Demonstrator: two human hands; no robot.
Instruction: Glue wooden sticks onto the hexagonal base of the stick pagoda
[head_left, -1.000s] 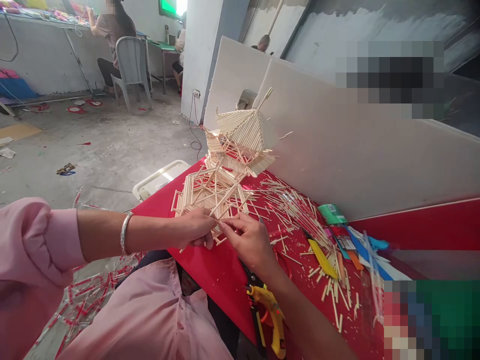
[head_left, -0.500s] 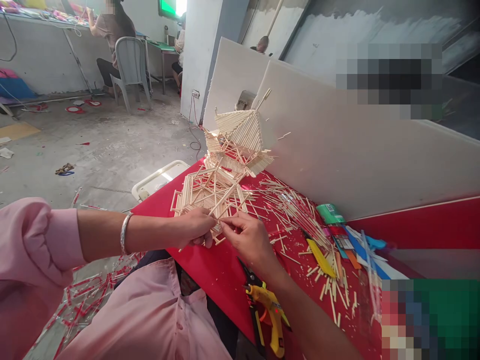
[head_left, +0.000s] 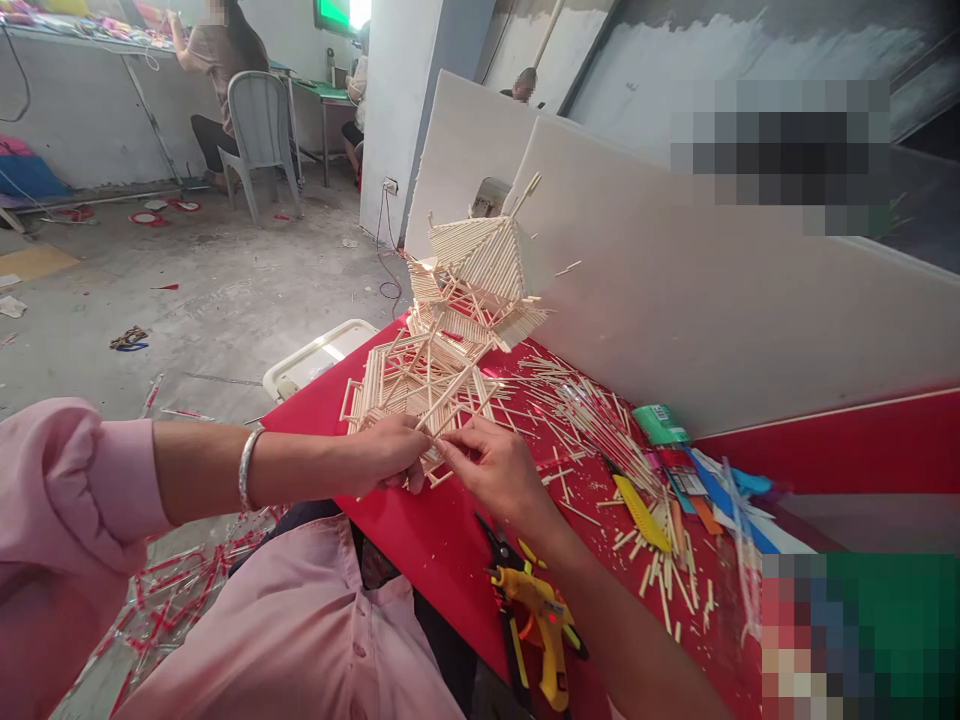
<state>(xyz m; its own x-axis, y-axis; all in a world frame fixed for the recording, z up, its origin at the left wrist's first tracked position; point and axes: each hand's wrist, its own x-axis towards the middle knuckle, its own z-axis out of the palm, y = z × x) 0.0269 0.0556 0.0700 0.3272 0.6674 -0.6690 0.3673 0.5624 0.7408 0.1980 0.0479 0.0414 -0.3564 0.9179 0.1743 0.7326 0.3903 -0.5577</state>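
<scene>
That stick model [head_left: 442, 330], centre frame on the red table [head_left: 427, 540], looks feather-light and brittle, all thin pale sticks glued into lattices. Left hand [head_left: 386, 455] pinches its near bottom edge, right hand [head_left: 499, 470] nips one stick [head_left: 450, 405] there. I'd only hold the base frame. Yellow glue gun [head_left: 544, 630] lower centre.

no legible text or labels
</scene>
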